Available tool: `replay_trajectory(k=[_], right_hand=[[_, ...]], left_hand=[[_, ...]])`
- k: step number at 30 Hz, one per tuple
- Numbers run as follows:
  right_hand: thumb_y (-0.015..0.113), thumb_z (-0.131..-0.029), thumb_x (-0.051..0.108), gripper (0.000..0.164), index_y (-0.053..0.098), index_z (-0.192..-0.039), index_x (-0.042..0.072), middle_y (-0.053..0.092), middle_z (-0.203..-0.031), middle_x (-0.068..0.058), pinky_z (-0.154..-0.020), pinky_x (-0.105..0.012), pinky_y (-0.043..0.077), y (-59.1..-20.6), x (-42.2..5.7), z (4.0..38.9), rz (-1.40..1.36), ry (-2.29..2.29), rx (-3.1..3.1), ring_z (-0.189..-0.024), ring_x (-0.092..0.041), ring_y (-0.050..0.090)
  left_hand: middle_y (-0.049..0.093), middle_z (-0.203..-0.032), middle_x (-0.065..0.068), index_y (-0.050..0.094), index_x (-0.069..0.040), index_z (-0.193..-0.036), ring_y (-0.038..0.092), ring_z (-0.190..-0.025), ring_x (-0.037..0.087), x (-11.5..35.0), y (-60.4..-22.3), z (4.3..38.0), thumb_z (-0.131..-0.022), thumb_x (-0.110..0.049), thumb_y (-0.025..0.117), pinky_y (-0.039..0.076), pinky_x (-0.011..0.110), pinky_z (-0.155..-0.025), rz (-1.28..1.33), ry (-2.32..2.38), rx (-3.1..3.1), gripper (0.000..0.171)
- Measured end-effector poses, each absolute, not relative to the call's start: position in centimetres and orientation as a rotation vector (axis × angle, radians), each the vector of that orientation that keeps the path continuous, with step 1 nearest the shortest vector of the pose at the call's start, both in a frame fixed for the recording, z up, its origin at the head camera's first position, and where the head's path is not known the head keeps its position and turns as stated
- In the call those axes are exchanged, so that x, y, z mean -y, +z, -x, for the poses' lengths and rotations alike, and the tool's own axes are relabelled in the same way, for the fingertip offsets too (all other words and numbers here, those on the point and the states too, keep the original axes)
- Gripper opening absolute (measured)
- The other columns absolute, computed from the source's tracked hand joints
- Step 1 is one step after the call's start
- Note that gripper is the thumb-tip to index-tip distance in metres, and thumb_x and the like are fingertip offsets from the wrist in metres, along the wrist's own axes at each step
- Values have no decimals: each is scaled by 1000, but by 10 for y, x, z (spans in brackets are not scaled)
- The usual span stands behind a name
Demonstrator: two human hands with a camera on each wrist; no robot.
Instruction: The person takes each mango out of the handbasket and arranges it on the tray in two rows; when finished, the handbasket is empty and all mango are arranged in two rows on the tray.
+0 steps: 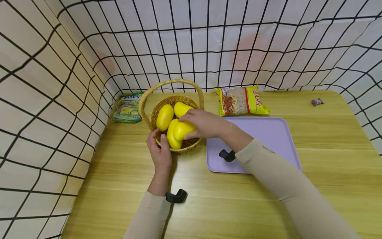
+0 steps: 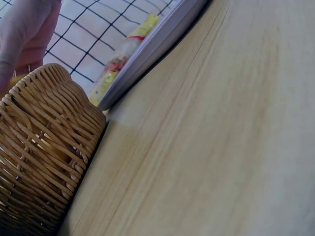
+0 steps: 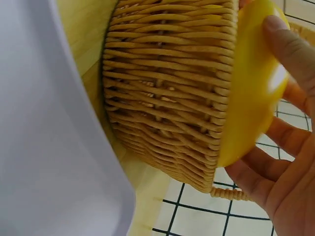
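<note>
A wicker basket (image 1: 188, 148) with an arched handle holds several yellow mangoes (image 1: 165, 117). My right hand (image 1: 206, 123) reaches in from the right and grips one mango (image 1: 182, 130), thumb on one side and fingers on the other. In the right wrist view, that mango (image 3: 253, 88) shows just above the basket's rim (image 3: 224, 98). My left hand (image 1: 161, 156) holds the basket's near left rim, its thumb over the edge and fingers along the outside. The left wrist view shows the woven side of the basket (image 2: 44, 142).
Right of the basket lies a lilac tray (image 1: 268, 132), beneath the right forearm. A yellow food packet (image 1: 238, 101) sits behind the tray. A green packet (image 1: 128, 108) is at the back left, and a small purple wrapper (image 1: 317, 102) at the far right. Black wire grid (image 1: 221, 49) borders the table.
</note>
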State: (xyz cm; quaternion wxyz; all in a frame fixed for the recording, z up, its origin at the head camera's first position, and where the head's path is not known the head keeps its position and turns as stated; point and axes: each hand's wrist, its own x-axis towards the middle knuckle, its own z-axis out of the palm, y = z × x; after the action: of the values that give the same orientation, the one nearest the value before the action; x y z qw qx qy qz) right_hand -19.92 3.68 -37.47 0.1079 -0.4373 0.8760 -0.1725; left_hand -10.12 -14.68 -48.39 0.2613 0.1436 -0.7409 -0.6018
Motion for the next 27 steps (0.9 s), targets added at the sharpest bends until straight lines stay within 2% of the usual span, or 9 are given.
replay_trajectory(k=[5,12,19,27], right_hand=[[78,-85,53,72,58,-143,16,58,-138,-8,-103,-43,50,-373,-41,195,1280,-662,-2595,-117,-24,60],[79,-81,61,75,61,-140,19,62,-139,0,-111,-42,45,-370,-48,184,1212,-763,-2649,-127,-19,58],[84,-78,54,66,69,-131,19,66,-132,0,-105,-42,49,-376,-59,172,1173,-1007,-2690,-122,-19,59],[85,-74,59,75,63,-136,23,63,-136,0,-98,-47,50,-384,-71,158,812,-1181,-2735,-116,-22,59]], left_hand=[[40,-149,15,54,-6,-136,34,-146,25,147,-484,101,-105,-19,51,22,47,-125,-387,-1627,2010,34],[40,-149,14,54,-6,-136,34,-146,24,147,-484,100,-105,-20,52,22,46,-125,-390,-1629,2012,34],[41,-149,15,55,-7,-135,34,-146,26,146,-484,101,-105,-20,53,21,47,-125,-371,-1623,1998,33],[40,-149,16,54,-4,-136,35,-145,30,147,-485,102,-104,-15,54,22,50,-124,-382,-1635,1981,34]])
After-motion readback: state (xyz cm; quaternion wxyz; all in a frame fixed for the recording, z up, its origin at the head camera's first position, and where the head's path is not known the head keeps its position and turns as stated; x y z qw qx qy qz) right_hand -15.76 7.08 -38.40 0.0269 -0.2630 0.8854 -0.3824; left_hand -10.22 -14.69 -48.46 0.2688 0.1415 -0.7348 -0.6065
